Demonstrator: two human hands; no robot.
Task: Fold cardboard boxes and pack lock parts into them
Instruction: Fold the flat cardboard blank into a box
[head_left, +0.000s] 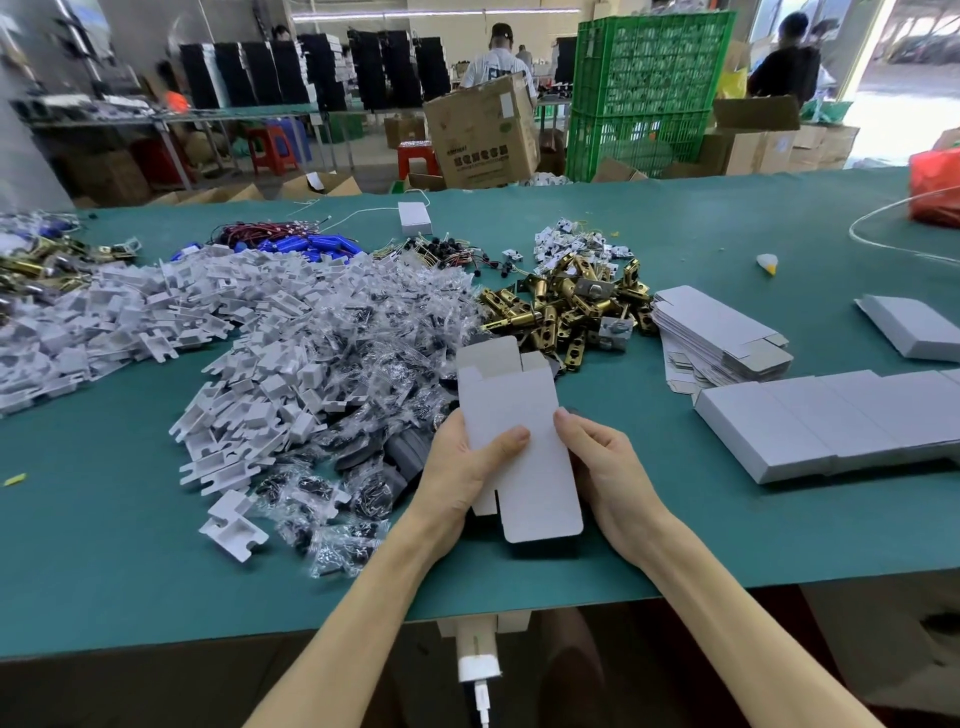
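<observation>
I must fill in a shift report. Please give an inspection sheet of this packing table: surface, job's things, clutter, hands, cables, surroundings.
Surface: green mat.
Job's things: unfolded box, flat blanks stack, folded boxes, brass latches, white inserts, bagged dark parts.
Clutter: yellow-tipped scrap far right.
Hands: left hand and right hand both hold the unfolded box.
Cables: wire bundle at the back; white charger lead below the front edge.
Surroundings: green crates, cartons, people working.
</observation>
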